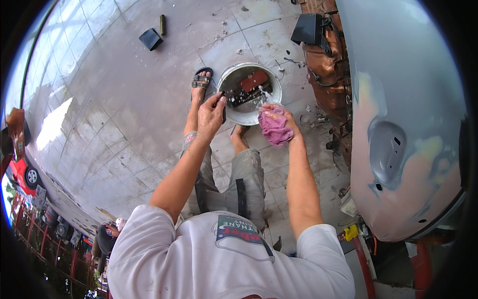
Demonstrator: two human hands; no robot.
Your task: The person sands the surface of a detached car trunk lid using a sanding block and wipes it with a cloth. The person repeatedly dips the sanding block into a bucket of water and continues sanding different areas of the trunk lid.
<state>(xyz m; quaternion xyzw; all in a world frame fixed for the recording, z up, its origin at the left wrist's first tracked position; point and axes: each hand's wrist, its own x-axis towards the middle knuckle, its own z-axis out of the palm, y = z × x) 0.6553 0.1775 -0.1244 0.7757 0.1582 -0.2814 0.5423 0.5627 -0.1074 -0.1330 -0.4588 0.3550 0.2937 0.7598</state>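
Observation:
My left hand (211, 117) is closed on a thin dark flat piece (224, 110), seen nearly edge-on, at the left rim of a pale metal bucket (246, 121). My right hand (293, 128) grips a wet pink rag (274, 127) over the bucket's near right rim. White drops and a splash of water (266, 94) show in the air between the rag and the bucket. Inside lie a reddish-brown block (254, 80) and some dark pieces, partly hidden by the splash and the wall.
At my right stands a grey car body panel (398, 99) with sanded, filler-marked patches and a recessed handle area. Rusty metal parts (321, 70) run along its edge. On the wet tiled floor (149, 84) lie a dark block (151, 39) and a short greenish stick (162, 24).

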